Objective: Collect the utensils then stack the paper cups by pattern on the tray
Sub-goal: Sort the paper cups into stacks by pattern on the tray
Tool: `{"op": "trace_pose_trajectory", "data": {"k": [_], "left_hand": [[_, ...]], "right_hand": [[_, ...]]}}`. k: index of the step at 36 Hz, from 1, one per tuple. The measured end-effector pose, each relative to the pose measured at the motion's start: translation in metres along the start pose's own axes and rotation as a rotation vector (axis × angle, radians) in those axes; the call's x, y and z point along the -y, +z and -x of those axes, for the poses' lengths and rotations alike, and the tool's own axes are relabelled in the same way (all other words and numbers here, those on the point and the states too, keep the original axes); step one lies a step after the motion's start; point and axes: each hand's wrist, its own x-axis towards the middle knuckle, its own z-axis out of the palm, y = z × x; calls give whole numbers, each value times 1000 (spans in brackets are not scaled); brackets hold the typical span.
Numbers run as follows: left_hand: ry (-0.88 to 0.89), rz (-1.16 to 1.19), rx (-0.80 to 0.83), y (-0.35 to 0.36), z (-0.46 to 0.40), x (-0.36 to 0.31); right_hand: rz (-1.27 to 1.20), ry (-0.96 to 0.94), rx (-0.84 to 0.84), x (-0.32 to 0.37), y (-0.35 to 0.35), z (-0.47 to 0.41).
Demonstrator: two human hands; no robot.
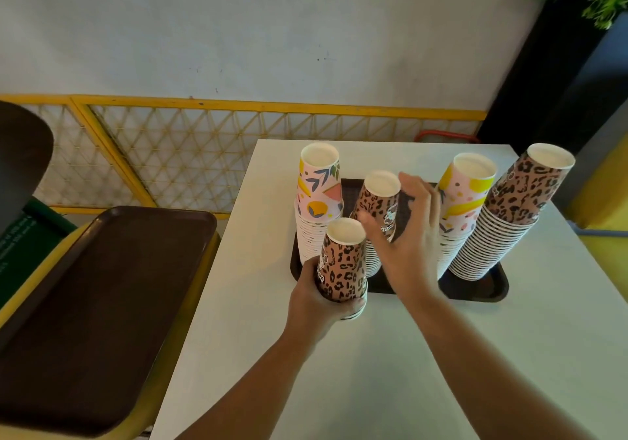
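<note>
At the near edge of the white desk (390, 354), the left hand (314, 298) has its grip clenched round the base of a short leopard stack (343, 263), a few inverted cups nested together. The bottom rims sit low in the palm, at the near left corner of the tray (475, 286); cannot tell whether they rest on it or hang just above.

Just beyond, the right hand (404, 235) is released, fingers spread, holding nothing. It reaches at the middle leopard stack (377, 208), fingertips at or touching its side.

Risk 1: that middle stack leans toward the near left. A push from spread fingers rather than a proper hold could tip it into the floral stack (317, 201) beside it.

Risk 2: the held cups are gripped low, so the top could wobble during nesting. A skewed rim would jam instead of seating.

Further right, a second floral stack (457, 208) and the tall leopard stack (509, 215) both lean outward. The right forearm crosses near them; a brush could topple either off the tray.

Risk 3: leopard cups now sit in three places. Merging onto the wrong pile would break the sorting.

No utensils in view. To the left, a spare brown tray (102, 303) lies on a yellow stand.
</note>
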Motion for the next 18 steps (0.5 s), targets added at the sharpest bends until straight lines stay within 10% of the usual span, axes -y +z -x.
{"op": "trace_pose_trajectory", "data": {"k": [8, 18], "left_hand": [[22, 54, -8, 4, -2, -4], [88, -18, 75, 0, 0, -4]], "right_hand": [[-79, 172, 404, 6, 5, 41], [-85, 214, 399, 11, 2, 33]]}}
